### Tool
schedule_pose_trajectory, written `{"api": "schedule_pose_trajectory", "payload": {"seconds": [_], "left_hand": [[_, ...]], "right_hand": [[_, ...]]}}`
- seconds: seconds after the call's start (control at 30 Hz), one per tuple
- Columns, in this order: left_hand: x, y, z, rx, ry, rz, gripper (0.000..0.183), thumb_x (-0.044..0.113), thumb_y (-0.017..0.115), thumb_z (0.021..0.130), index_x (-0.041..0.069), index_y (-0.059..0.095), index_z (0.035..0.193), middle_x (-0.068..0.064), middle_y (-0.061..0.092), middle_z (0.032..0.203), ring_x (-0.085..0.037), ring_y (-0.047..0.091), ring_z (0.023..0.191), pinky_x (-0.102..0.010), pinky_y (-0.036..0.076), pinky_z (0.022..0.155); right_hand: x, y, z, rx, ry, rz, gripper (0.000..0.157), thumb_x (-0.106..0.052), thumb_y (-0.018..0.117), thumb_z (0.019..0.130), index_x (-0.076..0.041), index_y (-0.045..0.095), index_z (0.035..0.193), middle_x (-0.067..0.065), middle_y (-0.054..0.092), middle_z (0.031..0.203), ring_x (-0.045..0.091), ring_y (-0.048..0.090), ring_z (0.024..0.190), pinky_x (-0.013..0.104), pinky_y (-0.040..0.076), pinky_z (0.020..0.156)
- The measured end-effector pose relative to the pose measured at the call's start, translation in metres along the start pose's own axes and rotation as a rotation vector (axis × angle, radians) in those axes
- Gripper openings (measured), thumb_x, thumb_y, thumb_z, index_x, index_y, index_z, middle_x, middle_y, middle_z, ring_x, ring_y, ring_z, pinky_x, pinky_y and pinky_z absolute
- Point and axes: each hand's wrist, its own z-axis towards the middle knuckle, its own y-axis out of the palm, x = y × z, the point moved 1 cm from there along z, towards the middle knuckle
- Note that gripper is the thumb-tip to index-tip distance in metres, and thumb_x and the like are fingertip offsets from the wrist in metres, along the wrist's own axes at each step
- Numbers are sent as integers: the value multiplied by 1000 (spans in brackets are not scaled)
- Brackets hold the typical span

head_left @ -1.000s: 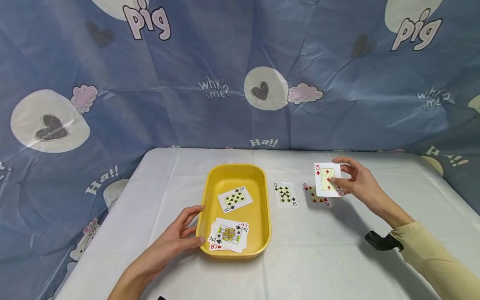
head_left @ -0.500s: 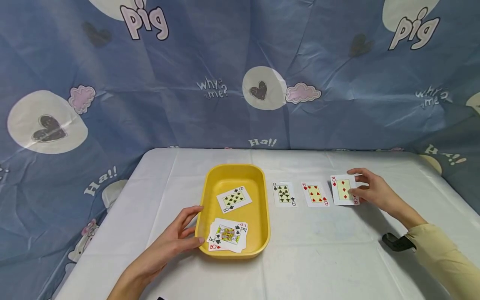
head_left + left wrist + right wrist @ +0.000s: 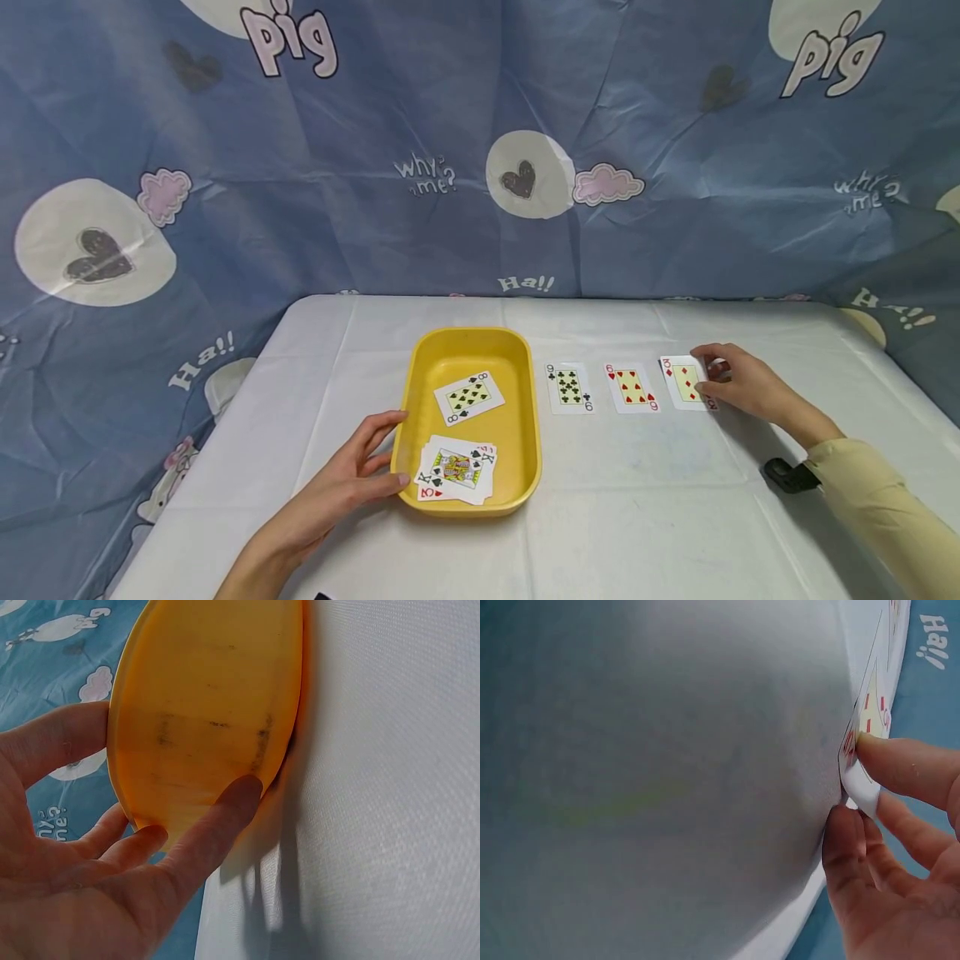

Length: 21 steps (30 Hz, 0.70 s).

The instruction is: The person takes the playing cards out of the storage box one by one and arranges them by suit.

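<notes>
A yellow tray (image 3: pixel 536 433) stands on the white cloth with an eight of spades (image 3: pixel 469 398) and a small stack of playing cards (image 3: pixel 457 472), king of spades on top, inside it. My left hand (image 3: pixel 341 483) rests fingertips and thumb against the tray's left outer wall, fingers spread. At the right, my right hand (image 3: pixel 742 383) pinches the right end of a three of diamonds (image 3: pixel 684 380), thumb on its face. That end bends upward in the right wrist view, while the rest of the card is close down on the cloth.
Between tray and right hand lie a nine of clubs (image 3: pixel 569 388) and a six of hearts (image 3: pixel 631 388), face up in a row with the three of diamonds. Behind the table (image 3: pixel 630 517) hangs a blue printed curtain (image 3: pixel 420 242).
The right hand has carried the three of diamonds rightward from above the six of hearts and down to the cloth beside it. The left hand and tray have stayed put.
</notes>
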Motion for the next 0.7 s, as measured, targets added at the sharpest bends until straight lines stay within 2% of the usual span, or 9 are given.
{"api": "schedule_pose_trajectory", "payload": {"seconds": [0.3, 0.43, 0.6, 0.7], "left_hand": [[-1, 0, 0, -15, 5, 0, 71, 15, 73, 87, 22, 35, 146, -1, 20, 159, -27, 50, 125, -39, 47, 92], [-1, 0, 0, -26, 7, -2, 71, 14, 73, 88, 22, 34, 147, -2, 19, 159, -28, 50, 125, -39, 47, 91], [1, 0, 0, -15, 3, -8, 70, 14, 73, 87, 23, 36, 146, 0, 19, 159, -27, 50, 125, -40, 47, 91], [1, 0, 0, -14, 3, -9, 69, 14, 74, 87, 23, 37, 145, 0, 20, 159, -26, 51, 125, -39, 47, 91]], "right_hand": [[1, -1, -3, 20, -17, -40, 55, -11, 74, 88, 6, 51, 135, 27, 50, 121, 38, 60, 98, 49, 47, 80], [-3, -5, -6, 84, -47, -16, 48, -4, 70, 89, 3, 52, 134, 25, 51, 123, 37, 62, 98, 38, 48, 78], [-17, -5, -4, 128, -132, 128, 41, -2, 67, 92, -1, 56, 132, 21, 53, 130, 23, 62, 98, 21, 49, 72], [-28, -3, -2, 133, -186, 232, 38, -5, 67, 94, -7, 59, 131, 16, 57, 129, 13, 63, 98, 20, 51, 74]]}}
